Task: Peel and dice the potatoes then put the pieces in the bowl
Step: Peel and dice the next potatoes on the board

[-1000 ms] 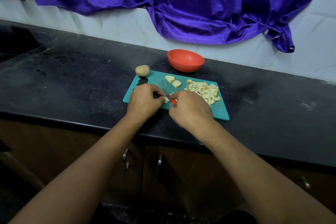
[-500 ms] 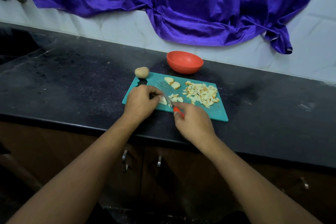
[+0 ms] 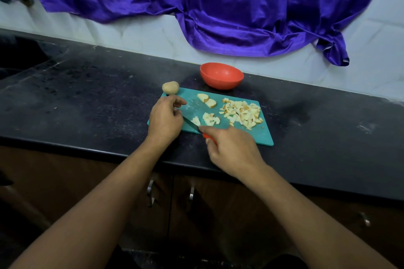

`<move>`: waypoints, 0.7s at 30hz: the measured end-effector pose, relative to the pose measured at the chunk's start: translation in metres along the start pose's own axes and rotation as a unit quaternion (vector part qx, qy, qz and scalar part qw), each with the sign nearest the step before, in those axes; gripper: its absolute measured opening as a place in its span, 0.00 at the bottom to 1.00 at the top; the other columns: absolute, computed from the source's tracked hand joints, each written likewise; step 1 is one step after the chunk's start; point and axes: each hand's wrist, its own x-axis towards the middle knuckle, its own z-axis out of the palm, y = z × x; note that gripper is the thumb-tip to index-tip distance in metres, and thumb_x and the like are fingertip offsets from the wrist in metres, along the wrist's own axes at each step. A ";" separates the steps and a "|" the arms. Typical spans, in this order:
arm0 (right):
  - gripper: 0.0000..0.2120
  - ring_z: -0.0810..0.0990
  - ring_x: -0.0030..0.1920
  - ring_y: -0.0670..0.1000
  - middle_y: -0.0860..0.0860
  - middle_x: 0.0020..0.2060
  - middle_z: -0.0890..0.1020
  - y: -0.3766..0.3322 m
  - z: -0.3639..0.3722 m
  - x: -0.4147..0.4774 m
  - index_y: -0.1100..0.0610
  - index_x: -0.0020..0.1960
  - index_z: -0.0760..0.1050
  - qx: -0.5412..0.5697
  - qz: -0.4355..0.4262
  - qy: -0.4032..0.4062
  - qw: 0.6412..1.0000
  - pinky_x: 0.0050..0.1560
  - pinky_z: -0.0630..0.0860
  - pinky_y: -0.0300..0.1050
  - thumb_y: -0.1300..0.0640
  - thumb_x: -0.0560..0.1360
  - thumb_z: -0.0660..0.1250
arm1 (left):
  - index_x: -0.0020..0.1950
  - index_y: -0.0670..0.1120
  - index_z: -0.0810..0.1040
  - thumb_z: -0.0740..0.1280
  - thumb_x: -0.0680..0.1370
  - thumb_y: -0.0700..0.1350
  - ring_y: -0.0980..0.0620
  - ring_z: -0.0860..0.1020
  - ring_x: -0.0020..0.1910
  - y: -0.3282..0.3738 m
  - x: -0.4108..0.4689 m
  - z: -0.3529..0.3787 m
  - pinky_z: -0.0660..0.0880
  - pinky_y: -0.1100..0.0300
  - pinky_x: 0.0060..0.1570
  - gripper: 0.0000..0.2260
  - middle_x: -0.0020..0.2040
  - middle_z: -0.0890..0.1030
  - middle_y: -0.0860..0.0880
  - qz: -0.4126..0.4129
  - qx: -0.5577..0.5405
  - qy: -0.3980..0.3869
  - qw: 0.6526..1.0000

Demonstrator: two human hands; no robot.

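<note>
A whole potato sits on the dark counter, touching the far left corner of the teal cutting board. The left hand rests on the board's left end, fingers loosely curled; I cannot tell if it holds anything. Apart from it, the right hand grips the red-handled knife, blade pointing toward the left hand. Beside the blade lies a small heap of dice, beyond it 2 slices, and right of those the big pile. The red bowl stands just behind the board.
</note>
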 end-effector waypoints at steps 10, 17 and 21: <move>0.21 0.75 0.41 0.48 0.46 0.43 0.77 0.057 -0.001 0.021 0.42 0.76 0.70 -0.063 0.115 0.018 0.991 0.38 0.72 0.46 0.49 0.84 0.57 | 0.54 0.49 0.83 0.65 0.78 0.34 0.55 0.79 0.53 0.001 0.001 0.002 0.78 0.55 0.58 0.13 0.53 0.79 0.55 0.004 0.030 -0.020 0.999; 0.20 0.74 0.33 0.44 0.45 0.40 0.81 0.064 0.019 0.015 0.41 0.75 0.71 0.076 0.140 0.110 0.981 0.32 0.70 0.44 0.47 0.84 0.59 | 0.54 0.51 0.83 0.67 0.78 0.39 0.56 0.79 0.49 -0.001 0.003 0.003 0.78 0.56 0.53 0.10 0.52 0.79 0.55 0.010 0.042 -0.025 0.999; 0.21 0.73 0.31 0.43 0.43 0.38 0.80 0.065 0.023 0.013 0.41 0.76 0.71 0.082 0.136 0.131 0.978 0.33 0.71 0.43 0.47 0.84 0.59 | 0.55 0.53 0.82 0.69 0.78 0.44 0.55 0.79 0.47 0.005 0.021 0.011 0.74 0.57 0.47 0.08 0.54 0.80 0.56 0.027 0.073 -0.047 0.996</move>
